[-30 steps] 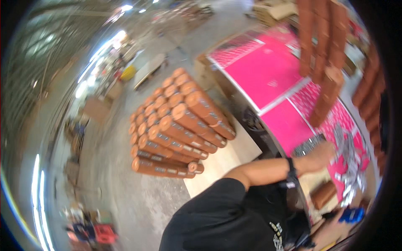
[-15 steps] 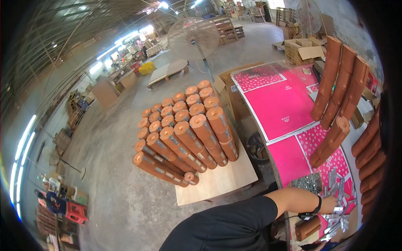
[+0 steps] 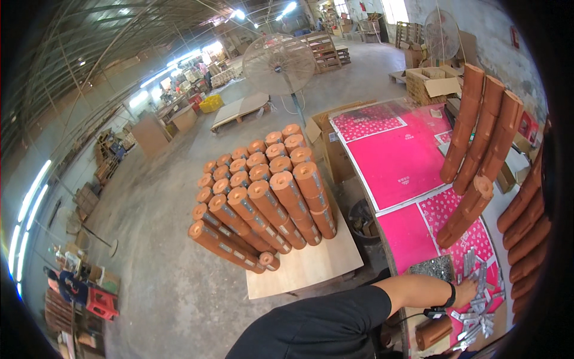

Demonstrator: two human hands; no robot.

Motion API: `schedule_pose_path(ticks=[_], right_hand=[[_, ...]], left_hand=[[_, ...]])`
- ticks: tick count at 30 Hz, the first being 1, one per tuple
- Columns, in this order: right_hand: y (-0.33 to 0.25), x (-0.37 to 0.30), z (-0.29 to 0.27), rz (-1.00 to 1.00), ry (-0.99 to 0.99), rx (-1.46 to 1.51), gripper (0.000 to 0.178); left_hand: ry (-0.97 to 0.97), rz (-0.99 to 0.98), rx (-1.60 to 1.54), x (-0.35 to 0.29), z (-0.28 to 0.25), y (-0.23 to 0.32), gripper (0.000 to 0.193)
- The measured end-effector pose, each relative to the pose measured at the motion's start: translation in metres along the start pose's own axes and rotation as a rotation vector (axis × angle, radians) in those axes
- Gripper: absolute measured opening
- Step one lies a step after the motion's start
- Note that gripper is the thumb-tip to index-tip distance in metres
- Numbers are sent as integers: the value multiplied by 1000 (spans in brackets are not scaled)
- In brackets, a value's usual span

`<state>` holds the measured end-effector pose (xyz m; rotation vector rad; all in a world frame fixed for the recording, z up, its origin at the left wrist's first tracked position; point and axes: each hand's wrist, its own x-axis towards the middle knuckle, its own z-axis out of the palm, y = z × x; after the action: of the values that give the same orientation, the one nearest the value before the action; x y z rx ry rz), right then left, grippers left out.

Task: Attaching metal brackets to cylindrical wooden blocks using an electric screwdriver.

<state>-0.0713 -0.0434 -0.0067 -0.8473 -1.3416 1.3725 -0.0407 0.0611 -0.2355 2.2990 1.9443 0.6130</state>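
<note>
My left hand [image 3: 467, 292] reaches in from a black sleeve, with a dark band at its wrist, at the lower right. It rests on a loose pile of flat silver metal strips [image 3: 479, 305], and its fingers are too small and blended with the strips to make out a grip. Just beyond the wrist sits a shallow tray of small dark metal bits [image 3: 434, 267]. A short brown grooved cylinder [image 3: 434, 332] lies on its side nearer to me. Another brown cylinder column [image 3: 465, 212] stands on the pink-covered table [image 3: 391, 173]. My right hand does not show.
Tall brown columns [image 3: 482, 128] rise at the table's far right, with more [image 3: 529, 245] at the right rim. Many brown cylinder stacks [image 3: 257, 203] stand on a plywood board [image 3: 308, 272] left of the table. A dark bin [image 3: 362, 218] sits between them. Behind is a standing fan [image 3: 278, 63].
The view has tilted slightly. My left hand has shifted a little farther up the strip pile, and a bright strip seen by its fingers before is no longer distinct.
</note>
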Motion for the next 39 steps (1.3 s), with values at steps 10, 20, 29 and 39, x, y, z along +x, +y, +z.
schedule_pose_path(ticks=[10, 20, 29, 39], right_hand=[[26, 16, 10, -14, -6, 138, 18], [51, -14, -22, 11, 127, 196, 18], [77, -159, -174, -15, 724, -79, 35], [46, -156, -181, -72, 654, -24, 31]], left_hand=[[67, -105, -127, -3, -18, 6, 44], [-108, -23, -186, -21, -40, 32, 33], [-280, -300, -963, -60, -181, -13, 32], [-450, -378, -1403, -94, -159, 41, 39]])
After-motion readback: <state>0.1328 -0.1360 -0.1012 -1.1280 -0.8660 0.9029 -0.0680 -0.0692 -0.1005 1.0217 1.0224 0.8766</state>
